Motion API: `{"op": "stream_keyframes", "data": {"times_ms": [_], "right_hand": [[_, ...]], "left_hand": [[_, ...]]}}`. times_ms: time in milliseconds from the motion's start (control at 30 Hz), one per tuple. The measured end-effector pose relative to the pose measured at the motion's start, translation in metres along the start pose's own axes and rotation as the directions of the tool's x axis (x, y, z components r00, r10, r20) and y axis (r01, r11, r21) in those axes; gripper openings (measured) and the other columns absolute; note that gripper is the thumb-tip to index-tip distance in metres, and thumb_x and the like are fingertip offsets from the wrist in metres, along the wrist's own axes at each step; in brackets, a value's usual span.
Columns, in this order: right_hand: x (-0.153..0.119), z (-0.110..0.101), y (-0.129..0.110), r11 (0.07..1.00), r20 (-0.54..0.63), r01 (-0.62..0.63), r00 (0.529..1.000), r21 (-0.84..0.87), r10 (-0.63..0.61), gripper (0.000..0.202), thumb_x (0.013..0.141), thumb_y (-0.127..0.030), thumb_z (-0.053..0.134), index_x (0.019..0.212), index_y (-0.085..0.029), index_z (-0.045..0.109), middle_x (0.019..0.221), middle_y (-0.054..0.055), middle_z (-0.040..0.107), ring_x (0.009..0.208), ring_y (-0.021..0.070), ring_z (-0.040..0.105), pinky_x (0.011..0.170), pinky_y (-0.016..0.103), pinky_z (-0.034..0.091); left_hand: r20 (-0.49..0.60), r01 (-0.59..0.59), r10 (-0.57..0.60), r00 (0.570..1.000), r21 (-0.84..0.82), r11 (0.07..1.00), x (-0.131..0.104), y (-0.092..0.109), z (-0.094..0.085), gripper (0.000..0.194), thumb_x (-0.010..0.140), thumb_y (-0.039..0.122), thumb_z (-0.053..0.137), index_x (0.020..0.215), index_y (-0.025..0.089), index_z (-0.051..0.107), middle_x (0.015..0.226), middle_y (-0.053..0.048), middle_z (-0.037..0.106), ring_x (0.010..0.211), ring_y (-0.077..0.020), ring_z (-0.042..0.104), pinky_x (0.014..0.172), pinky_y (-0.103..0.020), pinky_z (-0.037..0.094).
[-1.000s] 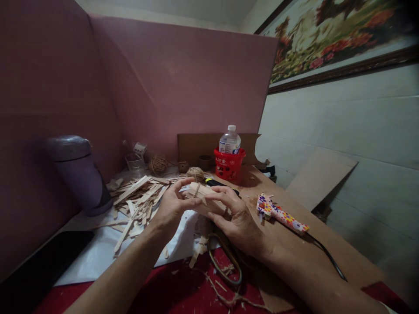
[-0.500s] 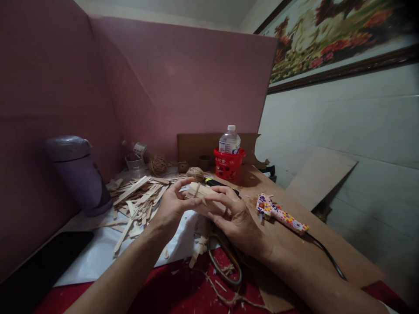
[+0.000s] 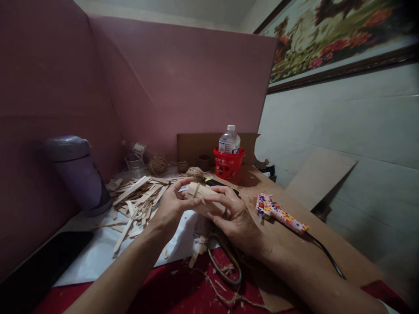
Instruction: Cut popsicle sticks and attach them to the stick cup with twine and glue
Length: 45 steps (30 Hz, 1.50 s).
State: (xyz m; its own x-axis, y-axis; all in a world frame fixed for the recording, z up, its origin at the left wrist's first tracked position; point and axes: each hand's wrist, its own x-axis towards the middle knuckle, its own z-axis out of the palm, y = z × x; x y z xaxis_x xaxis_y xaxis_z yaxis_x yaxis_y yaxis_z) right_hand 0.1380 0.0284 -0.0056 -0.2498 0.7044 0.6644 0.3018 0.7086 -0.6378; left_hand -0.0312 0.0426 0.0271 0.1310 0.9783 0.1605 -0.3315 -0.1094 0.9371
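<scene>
Between both hands is a small bundle of pale wooden sticks (image 3: 206, 192), with twine round it. My left hand (image 3: 172, 205) pinches its left end between thumb and fingers. Around the right end curl the fingers of my right hand (image 3: 237, 218), which hide part of it. Scissors (image 3: 240, 274) lie below my right hand, their handle loops showing on the red cloth (image 3: 163, 292). A pile of loose wooden sticks (image 3: 144, 198) spreads left of my left hand. Just behind the bundle sit a ball of twine (image 3: 195, 174) and a black and yellow cutter (image 3: 216, 182).
A flowered glue gun (image 3: 281, 216) with a black cord lies on the right. Behind stand a red bucket (image 3: 228, 168) holding a plastic bottle (image 3: 229, 141), and a glass (image 3: 135, 165). A purple tumbler (image 3: 81, 183) and a black phone-like slab (image 3: 49, 257) are on the left.
</scene>
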Motion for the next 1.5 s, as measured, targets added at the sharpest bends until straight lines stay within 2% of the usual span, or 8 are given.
{"op": "stream_keyframes", "data": {"times_ms": [200,567,700,800,1067,1500], "right_hand": [[0.0008,-0.0013,-0.0009,1.0,-0.001,0.005,1.0,-0.016,-0.005,0.046,0.074,-0.001,0.057,0.108,-0.032,0.062,0.122,0.003,0.049,0.116,0.0215,0.048,0.099,0.044,0.043],[0.0015,-0.002,-0.0034,1.0,0.013,0.002,1.0,-0.018,-0.002,0.046,0.076,-0.003,0.057,0.111,-0.031,0.06,0.122,0.004,0.049,0.116,0.0202,0.048,0.099,0.042,0.042],[0.0038,-0.0039,-0.0054,0.999,-0.001,-0.009,1.0,-0.034,0.009,0.048,0.073,-0.002,0.059,0.113,-0.028,0.057,0.121,0.004,0.053,0.115,0.0207,0.049,0.1,0.041,0.04],[0.0056,-0.0057,-0.0079,0.998,-0.002,-0.056,0.998,-0.042,0.056,0.046,0.072,-0.002,0.06,0.112,-0.025,0.056,0.118,0.004,0.056,0.112,0.0211,0.052,0.098,0.04,0.041],[0.0055,-0.0062,-0.0056,0.983,0.017,-0.183,0.983,0.018,0.183,0.047,0.073,-0.008,0.06,0.117,-0.02,0.051,0.119,0.007,0.057,0.11,0.0228,0.055,0.093,0.039,0.045],[0.0059,-0.006,-0.0052,0.986,0.005,-0.165,0.986,-0.021,0.165,0.048,0.072,-0.009,0.061,0.118,-0.019,0.05,0.119,0.008,0.058,0.11,0.0232,0.055,0.094,0.041,0.045]], "left_hand": [[-0.01,0.003,-0.003,1.0,-0.011,1.0,0.0004,0.0004,0.0007,0.07,0.048,0.01,0.082,0.112,0.013,0.055,0.071,-0.003,0.069,0.062,-0.0144,0.063,0.061,-0.024,0.047],[0.004,-0.001,0.001,1.0,-0.004,1.0,0.0002,0.0002,0.0012,0.066,0.054,0.008,0.077,0.114,0.012,0.052,0.074,-0.004,0.07,0.063,-0.0143,0.063,0.062,-0.024,0.047],[0.015,-0.022,0.022,1.0,-0.007,1.0,0.0,0.0002,0.0004,0.06,0.054,0.004,0.072,0.111,0.013,0.053,0.078,-0.005,0.07,0.066,-0.0149,0.063,0.065,-0.025,0.047],[0.029,-0.011,0.011,1.0,0.012,1.0,-0.001,0.0014,0.001,0.064,0.053,0.002,0.07,0.113,0.013,0.051,0.08,-0.005,0.069,0.068,-0.016,0.063,0.065,-0.026,0.047],[-0.017,-0.002,0.004,1.0,0.074,0.997,-0.0049,0.0066,0.0088,0.074,0.051,0.008,0.078,0.118,0.009,0.047,0.082,-0.007,0.068,0.071,-0.0164,0.062,0.063,-0.025,0.048],[-0.013,-0.031,0.033,0.999,0.113,0.993,-0.0039,0.0033,0.007,0.073,0.054,0.013,0.08,0.119,0.009,0.048,0.083,-0.008,0.068,0.071,-0.0174,0.063,0.064,-0.026,0.049]]}}
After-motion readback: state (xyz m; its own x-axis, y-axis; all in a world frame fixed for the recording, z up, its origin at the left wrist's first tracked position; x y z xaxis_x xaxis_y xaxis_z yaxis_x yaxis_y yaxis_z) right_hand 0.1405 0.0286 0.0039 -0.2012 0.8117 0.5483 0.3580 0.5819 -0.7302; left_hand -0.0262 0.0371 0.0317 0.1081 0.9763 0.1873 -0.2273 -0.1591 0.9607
